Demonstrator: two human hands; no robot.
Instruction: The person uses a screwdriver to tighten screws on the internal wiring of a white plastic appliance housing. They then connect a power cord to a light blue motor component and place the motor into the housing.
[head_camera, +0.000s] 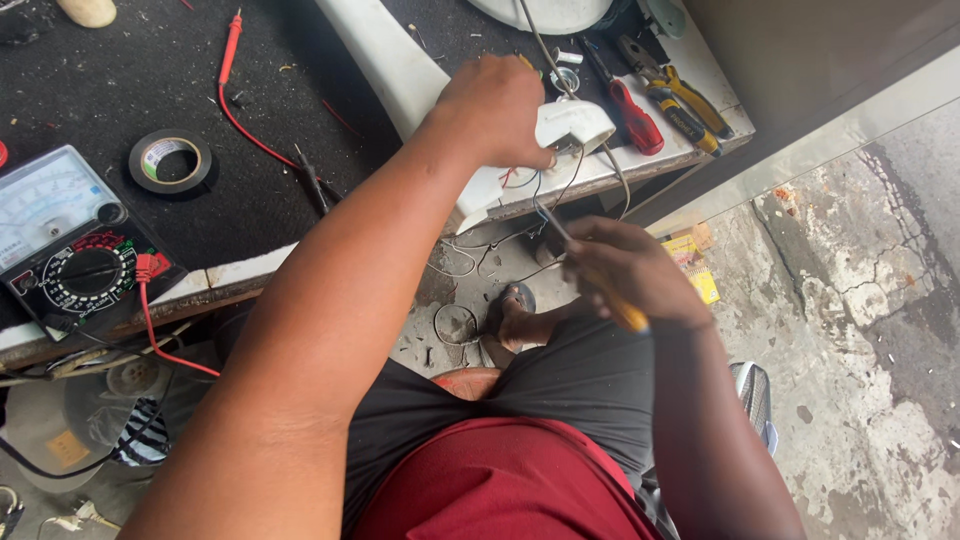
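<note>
The left hand (497, 108) grips a white plastic housing (560, 130) at the edge of the workbench (250, 270), fingers curled over its top so the piece is pinned against the bench. Thin wires (520, 215) hang out from under the housing, just below that hand, and trail down toward the floor.

The right hand (625, 270) sits lower and nearer the body, closed around a screwdriver (590, 270) with a yellow handle. Its metal shaft points up toward the underside of the housing and ends among the hanging wires; whether the tip touches anything cannot be told.

Just beyond the left hand, on the far side of the housing, lie a red-handled screwdriver (632, 118) and yellow-handled pliers (680, 100), side by side on the bench. Well off to the left of the left arm lies a roll of black tape (171, 162), and further left again an analog meter (65, 245) with a red lead (235, 90) running across the dark mat. Below the right hand, a foot in a sandal (515, 315) rests on the cracked concrete floor (860, 300).
</note>
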